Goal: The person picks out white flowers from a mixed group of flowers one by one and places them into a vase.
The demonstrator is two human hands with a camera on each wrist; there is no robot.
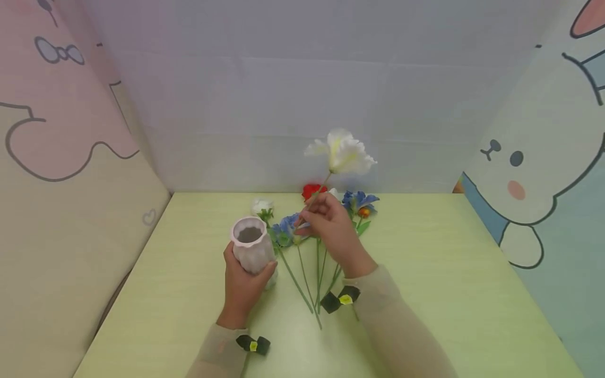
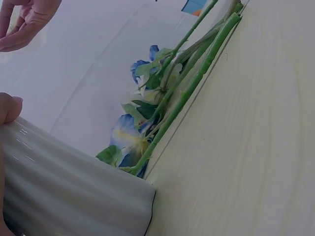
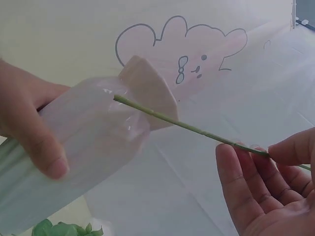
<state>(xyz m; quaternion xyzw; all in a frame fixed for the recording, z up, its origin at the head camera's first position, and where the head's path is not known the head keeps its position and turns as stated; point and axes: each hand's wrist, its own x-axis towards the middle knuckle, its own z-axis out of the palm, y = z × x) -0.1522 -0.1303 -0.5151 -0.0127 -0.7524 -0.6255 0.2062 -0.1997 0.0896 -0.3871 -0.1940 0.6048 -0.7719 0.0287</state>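
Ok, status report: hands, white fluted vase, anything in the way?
Left hand grips white fluted vase. Right hand pinches green stem of ruffled white flower. Vase mouth looks unblocked.

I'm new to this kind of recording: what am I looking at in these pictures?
No machine here, just a person's two bare hands. The wide picture comes from a camera on the head, looking forward and down; the others from one camera on each wrist. The left hand grips a pale, glossy, ribbed vase with a wavy rim. The right hand pinches the thin green stem of a ruffled white flower. On the pale yellow-green tabletop lie blue flowers, a red flower and a small orange flower.
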